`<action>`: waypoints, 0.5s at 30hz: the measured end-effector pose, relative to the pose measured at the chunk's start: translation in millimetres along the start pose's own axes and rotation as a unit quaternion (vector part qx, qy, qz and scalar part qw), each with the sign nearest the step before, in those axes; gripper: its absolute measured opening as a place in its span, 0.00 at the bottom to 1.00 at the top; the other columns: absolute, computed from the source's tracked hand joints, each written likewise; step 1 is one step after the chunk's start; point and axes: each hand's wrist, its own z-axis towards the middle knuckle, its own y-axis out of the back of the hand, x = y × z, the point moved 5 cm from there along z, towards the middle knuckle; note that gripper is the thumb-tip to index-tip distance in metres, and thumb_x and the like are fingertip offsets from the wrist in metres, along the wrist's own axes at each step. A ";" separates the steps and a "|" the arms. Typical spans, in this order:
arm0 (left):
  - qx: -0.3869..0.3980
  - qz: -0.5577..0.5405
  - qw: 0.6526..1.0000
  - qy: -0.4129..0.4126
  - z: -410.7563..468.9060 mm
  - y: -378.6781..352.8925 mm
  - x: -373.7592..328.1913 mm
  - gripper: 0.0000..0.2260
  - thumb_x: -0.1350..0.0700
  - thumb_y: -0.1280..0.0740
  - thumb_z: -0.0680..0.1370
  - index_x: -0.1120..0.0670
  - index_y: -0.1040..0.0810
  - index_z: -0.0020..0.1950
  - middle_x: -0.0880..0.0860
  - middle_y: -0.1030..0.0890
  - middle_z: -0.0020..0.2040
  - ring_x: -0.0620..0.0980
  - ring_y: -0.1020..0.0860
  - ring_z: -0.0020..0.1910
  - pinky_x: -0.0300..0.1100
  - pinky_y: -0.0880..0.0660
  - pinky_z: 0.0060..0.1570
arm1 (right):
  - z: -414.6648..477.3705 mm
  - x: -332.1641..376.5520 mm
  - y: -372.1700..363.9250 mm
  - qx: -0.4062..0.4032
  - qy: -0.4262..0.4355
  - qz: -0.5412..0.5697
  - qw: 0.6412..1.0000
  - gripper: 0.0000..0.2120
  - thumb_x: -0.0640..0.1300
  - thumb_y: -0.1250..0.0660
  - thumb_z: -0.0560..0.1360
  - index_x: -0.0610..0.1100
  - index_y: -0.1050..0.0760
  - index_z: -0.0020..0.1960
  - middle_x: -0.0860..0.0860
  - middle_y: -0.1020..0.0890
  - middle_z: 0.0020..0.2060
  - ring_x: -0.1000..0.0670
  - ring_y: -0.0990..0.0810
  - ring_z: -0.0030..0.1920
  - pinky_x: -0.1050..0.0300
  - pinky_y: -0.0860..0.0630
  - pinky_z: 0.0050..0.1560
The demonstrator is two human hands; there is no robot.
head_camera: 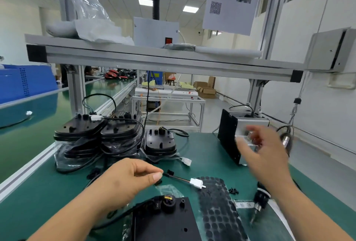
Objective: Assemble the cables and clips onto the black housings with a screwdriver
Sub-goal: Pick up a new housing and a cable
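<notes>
Black cable ran out rightward from the left hand, its long axis lying almost level across the green mat and dipping a little toward the white connector at its free end. The left thumb and forefinger were pinched narrow on the cable's near end, just beside a small black clip that sat on or against the wire; whether the clip was threaded on could not be told.

Directly below that hand, nearer the body, lay the black housing being worked on, its round grommet with yellow wires facing up. The cable therefore lay above and slightly right of the housing's top edge, so the left hand was much the nearer for bringing it down onto the part.

The right hand hung in the air well apart from both, blurred, before a silver box with a black plate; its fingers looked loosely spread, holding nothing that could be made out. The electric screwdriver lay on the mat beneath the right forearm, tip pointing toward the body, beside a few loose black screws and a sheet of black round pads. Finished housings stood stacked at the back left.
</notes>
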 end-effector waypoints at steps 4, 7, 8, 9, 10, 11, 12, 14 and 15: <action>0.054 0.087 0.995 -0.010 17.9 -16.9 -19.3 0.04 0.48 0.31 0.76 0.43 0.16 0.45 0.42 0.20 0.32 0.39 0.29 0.28 0.31 0.32 0.32 | -41.1 15.1 -93.8 0.466 -0.020 -0.164 0.869 0.27 0.61 0.29 0.69 0.50 0.26 0.63 0.52 0.21 0.55 0.51 0.22 0.55 0.59 0.26 0.52; 0.089 0.109 0.990 0.005 33.3 -30.1 -26.6 0.05 0.49 0.32 0.76 0.43 0.16 0.45 0.46 0.22 0.34 0.46 0.29 0.33 0.36 0.31 0.37 | -40.1 11.3 -117.4 0.472 0.006 -0.210 0.856 0.18 0.56 0.32 0.70 0.43 0.21 0.52 0.44 0.18 0.49 0.44 0.21 0.49 0.54 0.23 0.49; 0.098 0.117 0.988 0.013 38.7 -34.0 -27.2 0.05 0.50 0.32 0.76 0.43 0.16 0.46 0.46 0.22 0.35 0.47 0.29 0.34 0.38 0.30 0.38 | -33.5 10.9 -119.9 0.462 0.010 -0.198 0.864 0.16 0.55 0.33 0.71 0.42 0.20 0.48 0.43 0.18 0.44 0.45 0.21 0.45 0.54 0.24 0.45; 0.105 0.127 0.986 0.023 44.9 -37.5 -27.3 0.06 0.52 0.32 0.76 0.44 0.15 0.47 0.46 0.22 0.34 0.46 0.28 0.34 0.37 0.29 0.39 | -24.9 9.6 -121.1 0.447 0.005 -0.178 0.876 0.15 0.53 0.33 0.72 0.41 0.20 0.46 0.44 0.18 0.41 0.46 0.23 0.42 0.55 0.26 0.42; 0.113 0.143 0.983 0.032 51.2 -41.9 -27.5 0.07 0.53 0.33 0.77 0.45 0.16 0.49 0.44 0.21 0.34 0.44 0.27 0.33 0.35 0.28 0.39 | -16.0 8.9 -121.0 0.427 -0.005 -0.153 0.891 0.12 0.52 0.32 0.72 0.44 0.19 0.46 0.47 0.19 0.39 0.47 0.23 0.41 0.56 0.28 0.40; 0.124 0.159 0.978 0.043 57.4 -46.9 -27.4 0.08 0.55 0.34 0.77 0.46 0.16 0.51 0.44 0.20 0.35 0.42 0.25 0.34 0.34 0.26 0.39 | -8.2 8.9 -121.3 0.408 -0.015 -0.127 0.904 0.11 0.52 0.31 0.73 0.46 0.19 0.49 0.50 0.20 0.39 0.49 0.23 0.43 0.58 0.30 0.40; 0.138 0.166 0.975 0.057 63.6 -53.0 -27.5 0.10 0.58 0.35 0.78 0.48 0.17 0.54 0.46 0.19 0.39 0.43 0.23 0.38 0.35 0.24 0.43 | -2.8 8.3 -122.9 0.392 -0.029 -0.109 0.913 0.13 0.52 0.30 0.73 0.48 0.20 0.55 0.51 0.19 0.43 0.49 0.22 0.46 0.60 0.30 0.43; 0.160 0.158 0.970 0.094 75.4 -65.9 -26.1 0.12 0.64 0.38 0.78 0.52 0.20 0.56 0.51 0.21 0.46 0.48 0.21 0.46 0.42 0.23 0.54 | -2.0 2.3 -128.9 0.385 -0.070 -0.106 0.914 0.22 0.50 0.30 0.74 0.47 0.28 0.67 0.47 0.20 0.56 0.48 0.23 0.56 0.60 0.28 0.53; 0.160 0.150 0.969 0.112 81.4 -71.3 -24.7 0.10 0.64 0.39 0.79 0.53 0.21 0.54 0.53 0.22 0.48 0.50 0.22 0.47 0.44 0.24 0.57 | -4.2 -2.0 -131.1 0.386 -0.090 -0.122 0.910 0.23 0.49 0.31 0.74 0.45 0.30 0.67 0.46 0.22 0.58 0.46 0.24 0.59 0.58 0.27 0.56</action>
